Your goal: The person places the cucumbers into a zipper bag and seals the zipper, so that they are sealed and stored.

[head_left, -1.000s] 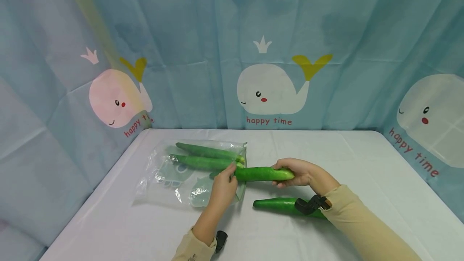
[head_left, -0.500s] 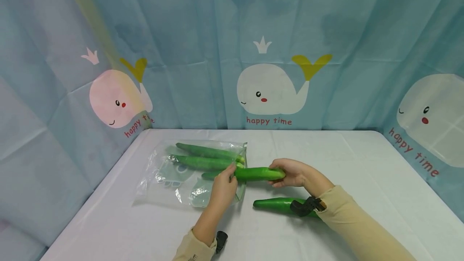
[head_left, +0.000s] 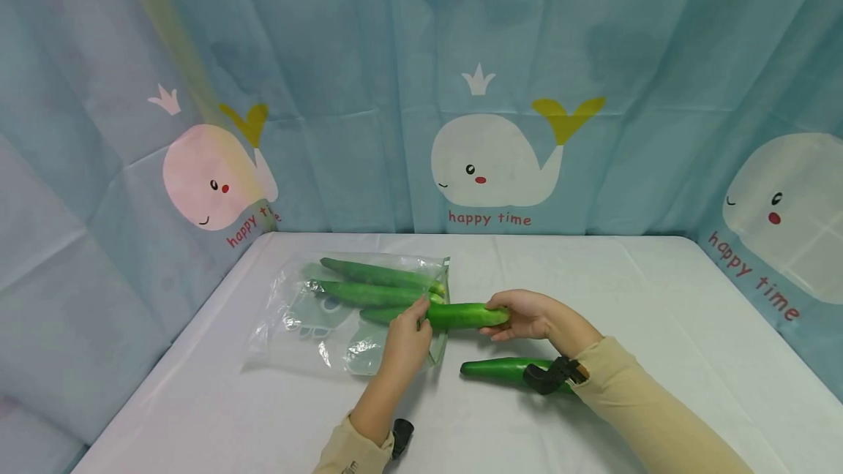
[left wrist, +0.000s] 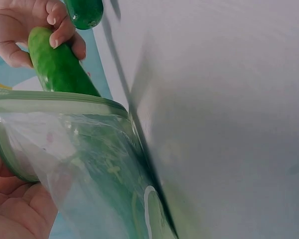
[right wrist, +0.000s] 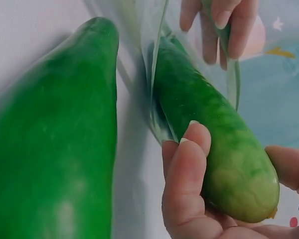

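A clear zip bag (head_left: 296, 342) lies on the left half of the table, two cucumbers (head_left: 375, 294) inside it. My left hand (head_left: 408, 339) pinches the green rim of its mouth, which stands apart in the left wrist view (left wrist: 65, 97). Between fingers and thumb my right hand (head_left: 523, 315) grips the pale end of a third cucumber (head_left: 464, 315), whose darker end is inside the bag. In the right wrist view that cucumber (right wrist: 229, 154) passes between the bag's edges. Another cucumber (head_left: 494, 369) lies on the table under my right wrist.
A white cloth covers the table (head_left: 593, 276). Behind and beside it hangs a blue curtain (head_left: 342, 93) with printed whales. A black wrist device (head_left: 553, 375) on my right arm is just above the loose cucumber.
My right hand has moved left, and the gripped cucumber has slid further into the bag. My left hand has stayed at the bag's mouth.
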Tool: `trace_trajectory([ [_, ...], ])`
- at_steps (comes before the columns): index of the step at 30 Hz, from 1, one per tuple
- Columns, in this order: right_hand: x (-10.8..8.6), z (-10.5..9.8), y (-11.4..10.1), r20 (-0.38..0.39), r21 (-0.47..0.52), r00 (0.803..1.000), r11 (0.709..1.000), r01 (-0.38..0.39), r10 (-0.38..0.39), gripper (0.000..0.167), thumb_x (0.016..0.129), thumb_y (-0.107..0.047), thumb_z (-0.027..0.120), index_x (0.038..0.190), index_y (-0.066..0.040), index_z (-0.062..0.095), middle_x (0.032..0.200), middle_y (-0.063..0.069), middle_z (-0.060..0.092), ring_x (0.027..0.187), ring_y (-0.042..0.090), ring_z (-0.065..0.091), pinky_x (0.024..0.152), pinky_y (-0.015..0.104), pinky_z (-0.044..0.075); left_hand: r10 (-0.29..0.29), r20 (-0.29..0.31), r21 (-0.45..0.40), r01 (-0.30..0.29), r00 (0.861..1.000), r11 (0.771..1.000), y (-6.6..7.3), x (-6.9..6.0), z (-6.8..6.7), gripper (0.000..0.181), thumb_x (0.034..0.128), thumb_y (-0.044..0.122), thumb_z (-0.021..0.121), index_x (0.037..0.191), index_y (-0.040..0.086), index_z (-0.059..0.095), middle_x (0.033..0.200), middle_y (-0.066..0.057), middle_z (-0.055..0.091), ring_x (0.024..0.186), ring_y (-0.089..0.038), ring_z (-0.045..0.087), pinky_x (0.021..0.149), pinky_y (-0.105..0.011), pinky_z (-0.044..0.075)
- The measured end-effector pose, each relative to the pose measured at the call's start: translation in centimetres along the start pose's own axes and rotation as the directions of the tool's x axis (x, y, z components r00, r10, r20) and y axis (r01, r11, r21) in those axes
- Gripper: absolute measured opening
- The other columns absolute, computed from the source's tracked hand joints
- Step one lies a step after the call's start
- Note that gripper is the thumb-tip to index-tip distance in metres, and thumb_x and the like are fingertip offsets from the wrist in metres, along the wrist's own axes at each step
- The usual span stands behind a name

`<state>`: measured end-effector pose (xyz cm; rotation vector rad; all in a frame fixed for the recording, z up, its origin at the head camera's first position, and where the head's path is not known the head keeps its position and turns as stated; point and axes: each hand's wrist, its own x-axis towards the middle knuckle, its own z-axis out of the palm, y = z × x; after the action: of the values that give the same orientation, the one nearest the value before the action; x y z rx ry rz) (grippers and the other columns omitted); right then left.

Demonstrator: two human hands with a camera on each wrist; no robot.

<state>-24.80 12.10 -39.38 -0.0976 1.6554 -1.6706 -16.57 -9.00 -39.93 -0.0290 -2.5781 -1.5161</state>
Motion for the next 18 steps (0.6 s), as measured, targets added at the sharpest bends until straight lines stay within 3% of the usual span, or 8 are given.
trace_trajectory([
  [4, 0.2, 0.2, 0.0, 0.022, 0.035, 1.0, 0.999, -0.019, 0.018, 0.04, 0.098, -0.014, 0.044, 0.128, 0.011, 0.038, 0.114, 0.023, 0.049, 0.089, 0.021, 0.063, 0.08, 0.032, 0.053, 0.004, 0.004, -0.007, -0.004, 1.0, 1.0, -0.1, 0.0, 0.0, 0.041, 0.0921, -0.007, 0.047, 0.132, -0.014, 0.05, 0.144, -0.023, 0.044, 0.051, -0.011, 0.036, 0.043, -0.019, 0.033],
  [7, 0.4, 0.4, 0.0, 0.04, 0.08, 0.999, 0.996, -0.039, 0.036, 0.045, 0.1, -0.014, 0.042, 0.136, 0.013, 0.032, 0.116, 0.024, 0.047, 0.089, 0.022, 0.063, 0.079, 0.031, 0.054, 0.004, 0.003, -0.008, -0.004, 1.0, 1.0, -0.1, -0.1, 0.0, 0.041, 0.0917, -0.008, 0.047, 0.132, -0.014, 0.05, 0.144, -0.023, 0.044, 0.051, -0.011, 0.038, 0.043, -0.019, 0.034],
  [8, 0.5, 0.5, 0.0, 0.046, 0.097, 0.998, 0.994, -0.045, 0.041, 0.046, 0.101, -0.013, 0.041, 0.137, 0.013, 0.03, 0.116, 0.025, 0.046, 0.089, 0.022, 0.063, 0.079, 0.03, 0.054, 0.009, 0.001, -0.002, -0.009, 1.0, 1.0, -0.1, -0.1, 0.0, 0.041, 0.0915, -0.008, 0.048, 0.132, -0.014, 0.05, 0.144, -0.023, 0.044, 0.057, -0.013, 0.045, 0.044, -0.019, 0.035],
  [11, 0.7, 0.7, 0.0, 0.059, 0.148, 0.997, 0.987, -0.058, 0.049, 0.046, 0.103, -0.013, 0.039, 0.138, 0.014, 0.027, 0.116, 0.026, 0.045, 0.088, 0.023, 0.063, 0.076, 0.029, 0.055, 0.006, 0.002, -0.006, -0.006, 1.0, 1.0, -0.1, -0.1, 0.0, 0.041, 0.0916, -0.007, 0.048, 0.132, -0.014, 0.05, 0.144, -0.023, 0.043, 0.053, -0.015, 0.043, 0.044, -0.019, 0.035],
  [12, 0.8, 0.8, 0.0, 0.067, 0.162, 0.996, 0.985, -0.061, 0.051, 0.046, 0.103, -0.013, 0.037, 0.138, 0.014, 0.026, 0.115, 0.026, 0.045, 0.087, 0.023, 0.063, 0.076, 0.029, 0.055, 0.005, -0.001, -0.003, -0.005, 1.0, 1.0, -0.1, -0.1, 0.0, 0.041, 0.0916, -0.007, 0.048, 0.132, -0.013, 0.05, 0.144, -0.023, 0.044, 0.057, -0.018, 0.049, 0.044, -0.019, 0.035],
  [14, 0.9, 1.0, -0.1, 0.081, 0.188, 0.995, 0.98, -0.07, 0.056, 0.044, 0.104, -0.014, 0.035, 0.138, 0.014, 0.026, 0.114, 0.025, 0.046, 0.086, 0.023, 0.063, 0.074, 0.028, 0.055, 0.008, -0.004, -0.002, -0.008, 1.0, 1.0, 0.0, -0.1, 0.0, 0.04, 0.0919, -0.007, 0.048, 0.132, -0.013, 0.051, 0.144, -0.023, 0.044, 0.056, -0.018, 0.049, 0.045, -0.019, 0.035],
  [15, 0.9, 1.1, -0.1, 0.091, 0.199, 0.994, 0.977, -0.075, 0.057, 0.043, 0.105, -0.014, 0.034, 0.137, 0.013, 0.026, 0.113, 0.025, 0.046, 0.085, 0.023, 0.063, 0.073, 0.027, 0.055, 0.006, -0.004, -0.005, -0.006, 1.0, 1.0, 0.0, -0.1, 0.0, 0.04, 0.0921, -0.006, 0.048, 0.132, -0.013, 0.05, 0.144, -0.023, 0.044, 0.051, -0.016, 0.042, 0.044, -0.019, 0.034],
  [18, 1.1, 1.3, -0.1, 0.119, 0.223, 0.991, 0.971, -0.089, 0.064, 0.04, 0.106, -0.014, 0.03, 0.136, 0.012, 0.027, 0.112, 0.025, 0.046, 0.084, 0.022, 0.064, 0.072, 0.026, 0.055, 0.009, -0.009, 0.0, -0.009, 1.0, 1.0, 0.0, -0.1, 0.0, 0.04, 0.0922, -0.006, 0.049, 0.132, -0.013, 0.05, 0.144, -0.022, 0.044, 0.053, -0.016, 0.042, 0.045, -0.019, 0.035],
])
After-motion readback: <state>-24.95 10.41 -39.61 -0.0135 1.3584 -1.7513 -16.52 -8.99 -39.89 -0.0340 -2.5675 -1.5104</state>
